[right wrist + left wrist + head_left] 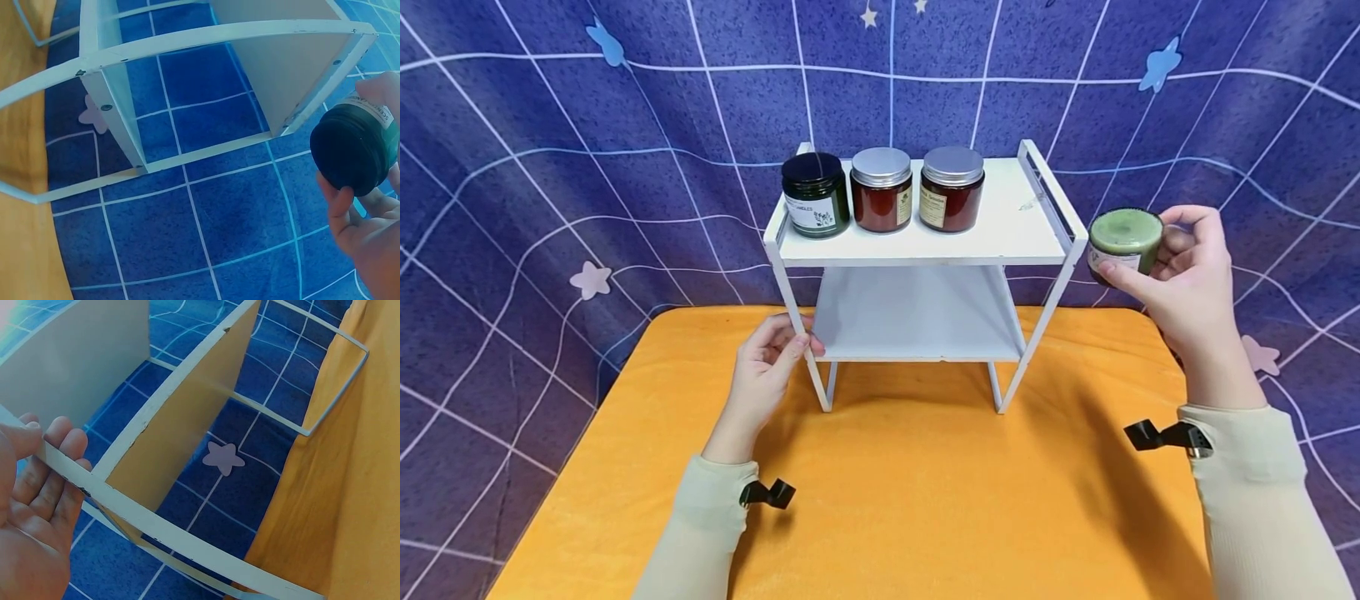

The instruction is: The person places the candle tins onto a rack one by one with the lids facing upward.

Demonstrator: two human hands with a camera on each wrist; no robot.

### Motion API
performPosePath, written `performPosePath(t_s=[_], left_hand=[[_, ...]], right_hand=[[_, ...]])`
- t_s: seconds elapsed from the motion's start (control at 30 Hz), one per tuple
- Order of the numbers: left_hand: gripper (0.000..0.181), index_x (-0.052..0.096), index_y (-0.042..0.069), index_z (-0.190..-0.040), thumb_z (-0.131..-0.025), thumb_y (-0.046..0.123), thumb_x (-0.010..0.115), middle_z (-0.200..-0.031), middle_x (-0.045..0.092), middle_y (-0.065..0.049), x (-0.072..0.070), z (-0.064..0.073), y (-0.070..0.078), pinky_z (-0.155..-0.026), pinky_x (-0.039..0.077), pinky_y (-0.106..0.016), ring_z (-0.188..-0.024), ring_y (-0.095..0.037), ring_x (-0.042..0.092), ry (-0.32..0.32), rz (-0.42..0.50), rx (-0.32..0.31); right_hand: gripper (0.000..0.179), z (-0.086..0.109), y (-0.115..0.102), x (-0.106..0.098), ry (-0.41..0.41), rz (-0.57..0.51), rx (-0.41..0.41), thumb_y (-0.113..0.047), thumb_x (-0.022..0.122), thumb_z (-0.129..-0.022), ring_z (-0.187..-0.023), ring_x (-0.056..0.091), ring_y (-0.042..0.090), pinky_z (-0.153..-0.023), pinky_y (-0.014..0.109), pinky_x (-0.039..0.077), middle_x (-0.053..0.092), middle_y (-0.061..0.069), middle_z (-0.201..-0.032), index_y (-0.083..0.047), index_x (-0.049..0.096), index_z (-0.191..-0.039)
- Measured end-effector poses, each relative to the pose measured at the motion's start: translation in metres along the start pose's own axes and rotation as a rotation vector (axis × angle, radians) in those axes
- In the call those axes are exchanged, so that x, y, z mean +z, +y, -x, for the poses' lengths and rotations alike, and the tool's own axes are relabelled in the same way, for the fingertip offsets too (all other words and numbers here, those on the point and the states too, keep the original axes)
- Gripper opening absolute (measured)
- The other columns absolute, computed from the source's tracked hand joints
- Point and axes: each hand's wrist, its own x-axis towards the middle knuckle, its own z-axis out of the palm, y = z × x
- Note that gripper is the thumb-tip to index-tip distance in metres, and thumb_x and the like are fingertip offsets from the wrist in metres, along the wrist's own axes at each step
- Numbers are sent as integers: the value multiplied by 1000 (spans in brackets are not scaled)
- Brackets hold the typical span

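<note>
A white two-tier shelf [917, 312] stands on the orange-covered table. My left hand [767, 354] holds its front left leg, the thumb in front and the fingers behind; the left wrist view has the white bar [150, 519] between thumb and fingers. Off the shelf's right side, my right hand [1187, 271] grips a green candle jar [1126, 233] in the air. The jar's green end faces up, and its black lid [340, 153] shows in the right wrist view. On the top tier stand a dark green jar [815, 196] and two amber jars [882, 192] with silver lids.
Behind the table hangs a blue curtain [940, 108] with a white grid and stars. Raised side rails [1052, 196] edge the top tier. The orange cloth [925, 500] spreads in front of the shelf.
</note>
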Motion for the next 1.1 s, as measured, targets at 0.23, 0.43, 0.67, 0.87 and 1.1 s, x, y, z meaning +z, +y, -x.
performPosePath(t_s=[0.23, 0.43, 0.67, 0.87, 1.1], left_hand=[[19, 64, -13, -125, -108, -13, 55, -93, 78, -5, 0, 0, 0, -87, 62, -27, -86, -17, 76, -1, -12, -2], [19, 61, -16, -126, -108, -12, 55, -94, 78, -3, 0, 0, 0, -85, 62, -27, -86, -16, 76, -4, -20, -6], [20, 67, -8, -124, -108, -12, 56, -93, 78, -6, 0, 1, 0, -84, 61, -27, -86, -17, 75, 1, -7, -2], [21, 66, -10, -125, -108, -14, 54, -94, 78, -7, 1, 0, 0, -84, 62, -27, -86, -17, 75, -6, 12, 13], [19, 60, -18, -126, -109, -11, 55, -94, 78, -4, 0, 0, 0, -84, 62, -27, -87, -16, 76, -16, 3, 17]], right_hand=[[68, -2, 0, 1, 2, 41, -27, 28, 79, -75, -101, 72, 21, -86, 20, 60, 74, 14, -116, -6, 56, -130], [67, -3, -1, 1, -1, 63, -42, 23, 81, -78, -105, 70, 22, -84, 18, 61, 70, 15, -124, -3, 65, -138], [66, -3, -1, 1, -15, 77, -37, 22, 82, -80, -103, 71, 21, -84, 18, 61, 70, 15, -125, -2, 68, -140], [64, -4, 2, 1, 6, 56, -39, 23, 82, -79, -101, 72, 22, -84, 19, 62, 71, 16, -123, 0, 69, -138], [65, -6, 1, 1, 10, 28, -40, 25, 82, -78, -102, 73, 23, -83, 21, 63, 68, 17, -124, 2, 68, -136]])
